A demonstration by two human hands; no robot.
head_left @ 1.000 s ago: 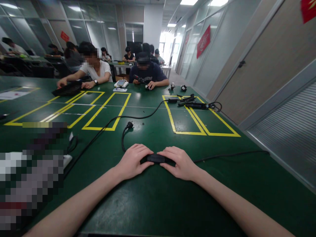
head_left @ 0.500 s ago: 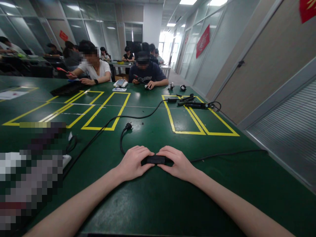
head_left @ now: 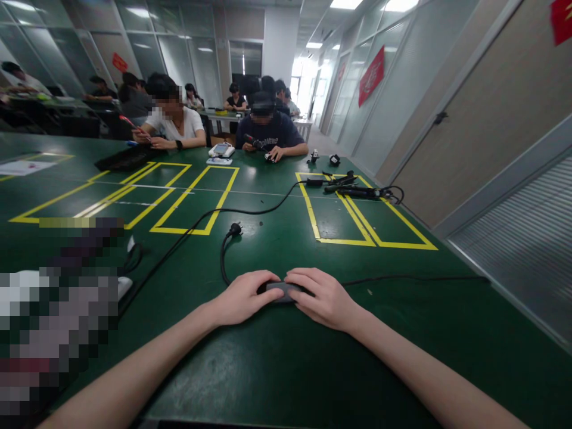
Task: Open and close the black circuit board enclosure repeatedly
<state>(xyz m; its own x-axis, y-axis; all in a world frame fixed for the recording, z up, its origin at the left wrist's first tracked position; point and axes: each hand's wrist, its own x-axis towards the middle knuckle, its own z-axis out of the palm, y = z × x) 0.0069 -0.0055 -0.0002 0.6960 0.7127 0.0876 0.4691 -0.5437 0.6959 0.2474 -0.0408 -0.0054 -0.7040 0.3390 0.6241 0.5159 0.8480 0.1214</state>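
A small black power adapter (head_left: 280, 292) is held between my two hands just above or on the green table (head_left: 214, 381); I cannot tell if it touches. My left hand (head_left: 245, 296) grips its left end, thumb along the near side and fingers behind. Around the right end closes my right hand (head_left: 322, 298), its thumb pressed on the adapter. From behind my left hand a short black cord curves up to a plug (head_left: 235, 229) lying on the table. A thin black cable (head_left: 411, 278) runs from the right hand toward the table's right edge.
Another black cable (head_left: 254, 211) crosses the table to an adapter (head_left: 315, 182) beside a pile of black parts (head_left: 353, 186). Yellow tape outlines (head_left: 181, 232) mark the surface. Two co-workers sit opposite, near a black tray (head_left: 123, 158) and a white device (head_left: 221, 150). Blurred items lie at left.
The adapter has been turned in my hands, so a smoother greyish face shows instead of the dark ridged side. Both thumbs have moved onto it. The view has shifted slightly.
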